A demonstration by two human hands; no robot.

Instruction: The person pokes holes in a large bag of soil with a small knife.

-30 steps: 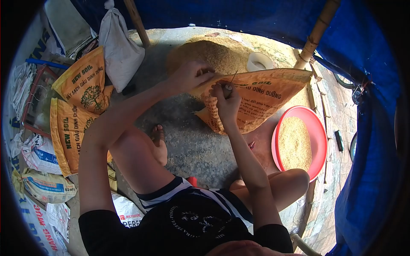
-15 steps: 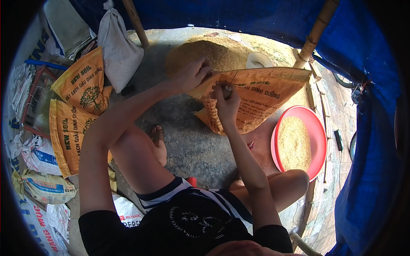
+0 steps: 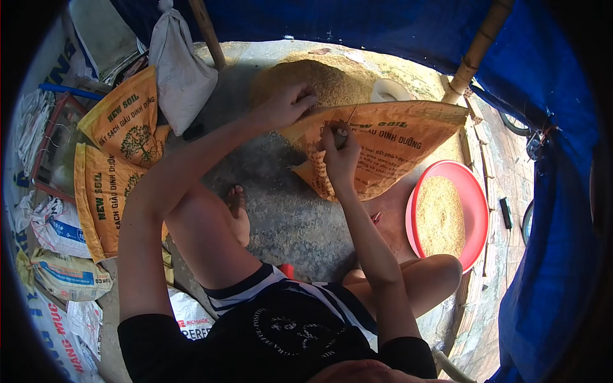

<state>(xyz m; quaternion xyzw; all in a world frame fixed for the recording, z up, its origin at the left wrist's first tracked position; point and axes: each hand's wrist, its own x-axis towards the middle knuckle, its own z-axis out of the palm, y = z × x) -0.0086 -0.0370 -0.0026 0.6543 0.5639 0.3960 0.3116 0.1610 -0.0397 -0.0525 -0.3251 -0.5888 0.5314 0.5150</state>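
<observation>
An orange printed sack (image 3: 389, 143) stands in front of me, its upper edge stretched toward the right. My left hand (image 3: 290, 105) is at the sack's left upper corner, fingers curled together; whether they pinch the sack or something thin, I cannot make out. My right hand (image 3: 342, 153) is closed around a small tool handle (image 3: 341, 133) with a pale round end, against the sack's printed face. From the handle a thin dark line runs up toward the sack's edge.
A pink basin (image 3: 476, 236) of golden husks stands at right. Behind the sack lie a husk heap (image 3: 332, 80) and a pale container (image 3: 389, 90). At left are a tied white sack (image 3: 182, 73) and more orange sacks (image 3: 131, 127). A bamboo pole (image 3: 479, 51) and blue tarp border the space.
My left hand has shifted slightly up and left, its fingers tilting. My right hand stays almost in place with the handle. The view has moved a little.
</observation>
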